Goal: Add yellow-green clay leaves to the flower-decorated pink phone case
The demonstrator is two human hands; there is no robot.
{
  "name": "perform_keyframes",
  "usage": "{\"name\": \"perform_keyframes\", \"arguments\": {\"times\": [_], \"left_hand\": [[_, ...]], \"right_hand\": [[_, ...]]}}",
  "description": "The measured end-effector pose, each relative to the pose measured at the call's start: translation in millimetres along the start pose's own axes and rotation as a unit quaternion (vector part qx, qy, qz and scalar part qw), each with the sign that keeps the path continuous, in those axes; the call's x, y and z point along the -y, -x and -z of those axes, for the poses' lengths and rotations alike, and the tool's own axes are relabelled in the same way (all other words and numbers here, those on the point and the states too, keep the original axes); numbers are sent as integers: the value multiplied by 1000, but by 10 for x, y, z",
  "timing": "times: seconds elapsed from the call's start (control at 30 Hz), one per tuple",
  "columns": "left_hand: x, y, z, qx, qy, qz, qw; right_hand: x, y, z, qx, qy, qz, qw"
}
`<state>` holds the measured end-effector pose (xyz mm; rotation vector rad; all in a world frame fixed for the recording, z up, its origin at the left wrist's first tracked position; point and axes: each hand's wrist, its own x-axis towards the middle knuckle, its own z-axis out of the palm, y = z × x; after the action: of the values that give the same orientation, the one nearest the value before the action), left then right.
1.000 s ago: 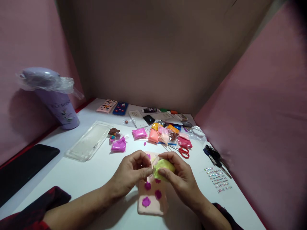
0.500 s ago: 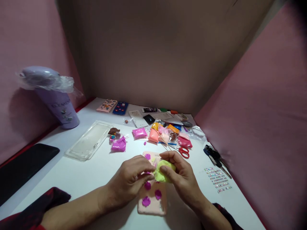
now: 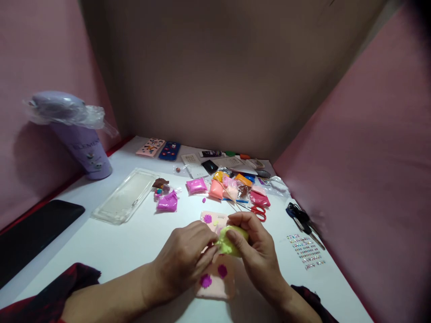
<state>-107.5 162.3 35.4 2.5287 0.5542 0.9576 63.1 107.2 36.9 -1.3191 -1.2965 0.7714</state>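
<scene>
My right hand (image 3: pixel 254 251) holds a lump of soft neon-yellow clay (image 3: pixel 229 246), its thumb pressed on top. At the lump's left edge, my left hand (image 3: pixel 188 251) pinches the clay between thumb and fingertips. Under both hands lies a phone case (image 3: pixel 213 292) coated in pale peach clay, bearing several purple clay flowers (image 3: pixel 205 281) and a small yellow dab (image 3: pixel 216 223) near its top. My hands hide the middle of the case.
Clay packets, including a pink one (image 3: pixel 196 186), lie beyond the case with red-handled scissors (image 3: pixel 258 212). A clear plastic tray (image 3: pixel 124 197) and purple tumbler (image 3: pixel 85 150) stand left. Keys (image 3: pixel 301 220) and a rhinestone sheet (image 3: pixel 305 252) lie right.
My left hand has turned slightly, its fingers curling closer together at the clay's edge. The yellow clay and my right hand have shifted a little to the right.
</scene>
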Motion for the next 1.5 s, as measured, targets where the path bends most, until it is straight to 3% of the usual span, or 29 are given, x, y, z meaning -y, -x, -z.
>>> {"name": "perform_keyframes", "arguments": {"times": [0.17, 0.43, 0.53, 0.8, 1.17, 1.27, 1.5], "left_hand": [[-28, -10, -1, -36, -6, -11, 999], [-19, -5, 49, -20, 115, 83, 990], [-7, -13, 53, -25, 118, 67, 990], [-19, -9, 20, -9, 138, 123, 983], [-73, -46, 26, 24, 212, 223, 951], [-67, -43, 45, 31, 182, 195, 963], [-21, 8, 29, 2, 29, 43, 999]], "right_hand": [[54, -10, -9, 39, -61, -26, 997], [0, -30, 49, 33, -58, -27, 997], [-25, -25, 54, 17, -34, -6, 999], [-27, 59, -18, -14, 40, 94, 995], [-42, 62, 4, -44, 84, 122, 988], [-40, 37, 1, -31, 52, 79, 995], [-5, -32, 4, 31, -53, -32, 998]]}}
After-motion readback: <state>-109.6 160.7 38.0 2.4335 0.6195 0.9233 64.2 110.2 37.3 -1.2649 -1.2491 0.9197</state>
